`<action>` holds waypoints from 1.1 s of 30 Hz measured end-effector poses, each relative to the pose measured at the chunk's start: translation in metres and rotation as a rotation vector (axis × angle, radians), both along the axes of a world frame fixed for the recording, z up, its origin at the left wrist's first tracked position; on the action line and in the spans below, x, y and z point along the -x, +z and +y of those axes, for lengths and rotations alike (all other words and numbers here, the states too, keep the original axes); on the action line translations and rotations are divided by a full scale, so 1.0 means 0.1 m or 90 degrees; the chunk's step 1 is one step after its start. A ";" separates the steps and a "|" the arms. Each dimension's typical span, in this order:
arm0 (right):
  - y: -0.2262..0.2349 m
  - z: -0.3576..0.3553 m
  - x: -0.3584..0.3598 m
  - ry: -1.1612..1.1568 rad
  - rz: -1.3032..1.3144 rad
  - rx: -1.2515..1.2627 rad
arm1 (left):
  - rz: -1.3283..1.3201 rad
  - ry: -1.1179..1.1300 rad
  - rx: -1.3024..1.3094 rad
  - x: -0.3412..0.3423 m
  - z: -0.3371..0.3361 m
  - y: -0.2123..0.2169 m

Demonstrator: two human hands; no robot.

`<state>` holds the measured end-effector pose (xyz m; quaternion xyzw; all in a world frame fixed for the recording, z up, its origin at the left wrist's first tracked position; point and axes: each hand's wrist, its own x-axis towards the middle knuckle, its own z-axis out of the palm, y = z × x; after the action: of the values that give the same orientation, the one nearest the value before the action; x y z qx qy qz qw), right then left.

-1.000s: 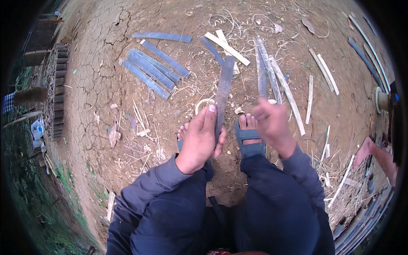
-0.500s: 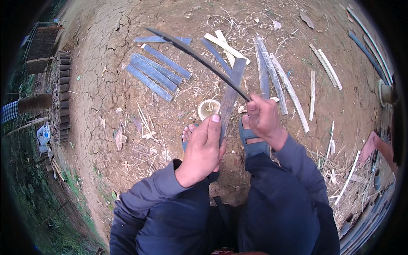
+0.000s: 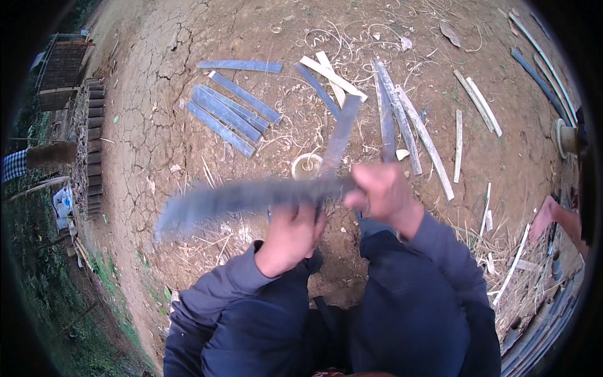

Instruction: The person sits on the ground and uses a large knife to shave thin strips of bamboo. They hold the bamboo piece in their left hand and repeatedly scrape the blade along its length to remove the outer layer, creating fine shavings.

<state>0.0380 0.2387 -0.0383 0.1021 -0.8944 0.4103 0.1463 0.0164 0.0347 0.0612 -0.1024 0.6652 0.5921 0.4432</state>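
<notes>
My right hand [image 3: 386,195] is closed round the handle end of a machete [image 3: 245,198]. Its broad, dark blade is smeared by motion and reaches leftward, passing over my left hand [image 3: 289,235] and hiding part of its fingers. That left hand grips the lower end of a flat, dark bamboo strip [image 3: 341,132], which points away from me and crosses behind the blade. Whether blade and strip touch, I cannot tell. A small pale ring-shaped piece, perhaps a bowl [image 3: 307,166], lies on the ground just beyond my hands.
Several dark bamboo slats [image 3: 226,113] lie at the far left. Pale split strips [image 3: 424,141] and curled shavings [image 3: 326,41] are scattered over the cracked dirt ground [image 3: 151,81]. Another person's bare foot [image 3: 544,217] shows at the right edge, near long poles [image 3: 546,327].
The machete has swung from pointing up and away, edge-on, to lying leftward across my left hand with its flat side showing. My left hand keeps its hold on the bamboo strip.
</notes>
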 end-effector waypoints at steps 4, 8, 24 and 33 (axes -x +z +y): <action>-0.38 0.49 0.22 -0.227 -0.230 0.191 | 0.264 -0.078 0.023 -0.05 0.03 -0.04; -0.35 0.29 0.05 -0.197 -0.336 0.462 | 0.140 0.078 -0.014 0.10 0.16 -0.11; 0.25 0.05 0.13 -0.053 -0.411 0.445 | 0.768 0.202 0.251 0.32 -0.16 -0.47; 0.37 0.57 0.17 0.075 -0.366 0.150 | 0.672 -0.694 0.505 0.84 -0.33 -0.26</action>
<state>0.0211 0.2962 -0.0011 0.0155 -0.8378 0.5311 -0.1259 -0.0680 0.0020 0.0351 0.3735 0.8987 -0.0099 0.2297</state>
